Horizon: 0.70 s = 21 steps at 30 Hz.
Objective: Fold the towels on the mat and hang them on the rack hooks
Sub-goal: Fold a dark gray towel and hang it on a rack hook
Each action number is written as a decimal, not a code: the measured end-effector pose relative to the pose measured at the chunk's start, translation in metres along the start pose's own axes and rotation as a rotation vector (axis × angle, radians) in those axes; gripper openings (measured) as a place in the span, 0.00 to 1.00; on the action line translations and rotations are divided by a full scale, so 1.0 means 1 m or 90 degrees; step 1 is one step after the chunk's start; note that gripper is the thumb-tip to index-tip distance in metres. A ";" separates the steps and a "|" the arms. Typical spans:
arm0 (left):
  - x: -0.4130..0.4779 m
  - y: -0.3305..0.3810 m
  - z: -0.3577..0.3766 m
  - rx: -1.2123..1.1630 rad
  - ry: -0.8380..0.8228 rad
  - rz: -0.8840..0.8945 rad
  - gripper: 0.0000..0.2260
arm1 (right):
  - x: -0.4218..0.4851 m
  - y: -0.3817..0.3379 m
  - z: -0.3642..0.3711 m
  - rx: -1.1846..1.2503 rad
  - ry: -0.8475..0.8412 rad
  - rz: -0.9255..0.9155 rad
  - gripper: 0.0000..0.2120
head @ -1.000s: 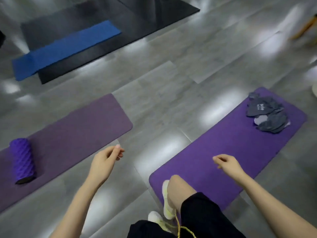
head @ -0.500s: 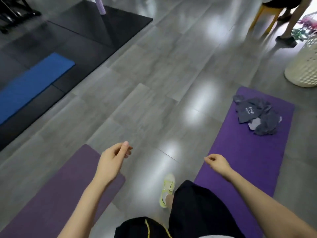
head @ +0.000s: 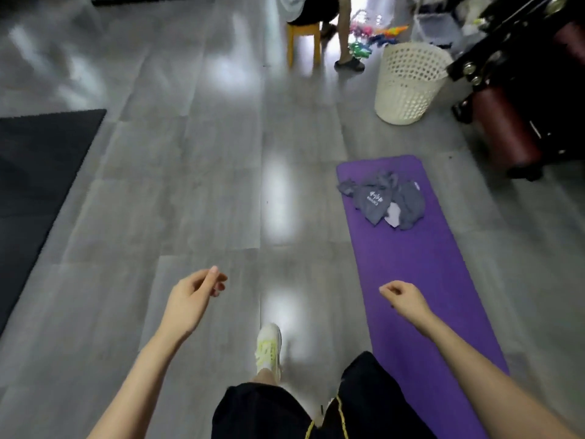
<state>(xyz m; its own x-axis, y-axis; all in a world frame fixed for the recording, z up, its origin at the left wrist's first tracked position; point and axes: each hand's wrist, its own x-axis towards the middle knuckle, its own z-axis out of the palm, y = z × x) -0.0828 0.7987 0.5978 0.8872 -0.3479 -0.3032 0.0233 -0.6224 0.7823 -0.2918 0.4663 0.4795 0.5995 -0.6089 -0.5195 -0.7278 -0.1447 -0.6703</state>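
While left hand (head: 190, 299) and right hand (head: 406, 301) hang empty, fingers (head: 218, 282) loosely curled, towels (head: 383, 201) sit by the mat's (head: 411, 280) far edge.

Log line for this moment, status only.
phase: pre-grasp | towels: crumpled on purple mat, untouched | left hand: empty | right hand: empty

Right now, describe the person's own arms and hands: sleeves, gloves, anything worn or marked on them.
Both forearms are bare up to the frame's edge; no sleeve shows. The left hand and right hand wear no gloves, and no watch, ring or bracelet is visible. Lower down are black shorts with a thin yellow stripe and a white-and-yellow shoe.
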 end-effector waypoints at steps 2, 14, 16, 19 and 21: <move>0.056 0.019 -0.003 0.033 -0.072 0.039 0.16 | 0.004 -0.009 0.000 0.043 0.070 0.046 0.08; 0.257 0.164 0.149 0.183 -0.435 0.230 0.15 | 0.026 -0.008 -0.007 0.194 0.302 0.255 0.07; 0.279 0.185 0.187 0.217 -0.471 0.259 0.14 | 0.046 -0.003 -0.018 0.207 0.325 0.277 0.05; 0.313 0.214 0.242 0.249 -0.486 0.284 0.14 | 0.087 0.001 -0.042 0.213 0.338 0.297 0.05; 0.336 0.229 0.273 0.263 -0.488 0.284 0.14 | 0.118 0.004 -0.059 0.224 0.340 0.308 0.03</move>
<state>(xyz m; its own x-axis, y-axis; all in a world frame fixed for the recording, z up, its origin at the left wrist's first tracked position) 0.0950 0.3477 0.5262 0.2321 -0.8818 -0.4107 -0.5350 -0.4683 0.7032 -0.2436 0.3472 0.4466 -0.0602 -0.8451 -0.5312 -0.6649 0.4309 -0.6101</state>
